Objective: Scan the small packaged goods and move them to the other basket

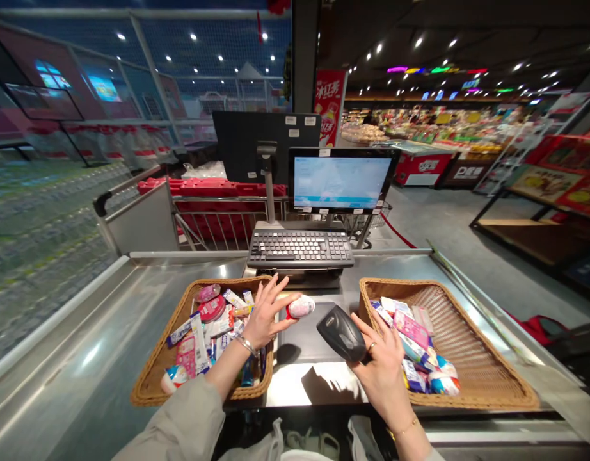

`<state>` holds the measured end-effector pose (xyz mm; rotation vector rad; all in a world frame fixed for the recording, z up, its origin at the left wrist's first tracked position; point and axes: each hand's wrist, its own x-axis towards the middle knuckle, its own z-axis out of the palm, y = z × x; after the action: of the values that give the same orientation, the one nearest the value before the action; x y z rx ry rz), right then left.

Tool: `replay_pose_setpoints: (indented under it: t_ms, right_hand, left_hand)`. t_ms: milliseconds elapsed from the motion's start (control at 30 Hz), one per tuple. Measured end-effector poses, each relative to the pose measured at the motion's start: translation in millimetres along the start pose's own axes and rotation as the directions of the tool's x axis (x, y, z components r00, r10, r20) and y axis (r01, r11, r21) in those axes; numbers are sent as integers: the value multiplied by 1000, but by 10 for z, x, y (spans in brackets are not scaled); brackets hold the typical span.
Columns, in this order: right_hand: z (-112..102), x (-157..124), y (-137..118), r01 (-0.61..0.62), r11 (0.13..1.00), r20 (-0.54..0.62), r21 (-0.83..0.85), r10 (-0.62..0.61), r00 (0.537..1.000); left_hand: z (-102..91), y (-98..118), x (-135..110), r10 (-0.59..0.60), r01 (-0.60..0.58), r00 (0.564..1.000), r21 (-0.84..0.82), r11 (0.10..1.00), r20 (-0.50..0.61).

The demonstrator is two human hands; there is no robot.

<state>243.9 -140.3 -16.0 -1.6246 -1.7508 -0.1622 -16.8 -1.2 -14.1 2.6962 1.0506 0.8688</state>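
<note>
My left hand (266, 315) pinches a small round pink-and-white packet (301, 307) between thumb and fingers, above the gap between two baskets; the other fingers are spread. My right hand (379, 371) grips a black handheld barcode scanner (342, 333), its head pointing toward the packet. The left wicker basket (148, 381) holds several small snack packets. The right wicker basket (487, 371) holds several packets at its left side.
A steel checkout counter (84, 358) carries both baskets. Behind them stand a keyboard (299, 248) and a lit screen (340, 181). Red shopping baskets (208, 189) and a cart rail lie beyond. Store shelves stand at the right.
</note>
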Motion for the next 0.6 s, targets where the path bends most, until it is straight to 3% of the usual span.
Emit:
replay_pose_setpoints:
  t_ms: [600]
  right_hand:
    - [-110,-136,59,-15,1000,-4,-10,15,1000]
  left_hand:
    - [24,149,139,52,-51,998,-41,998,30]
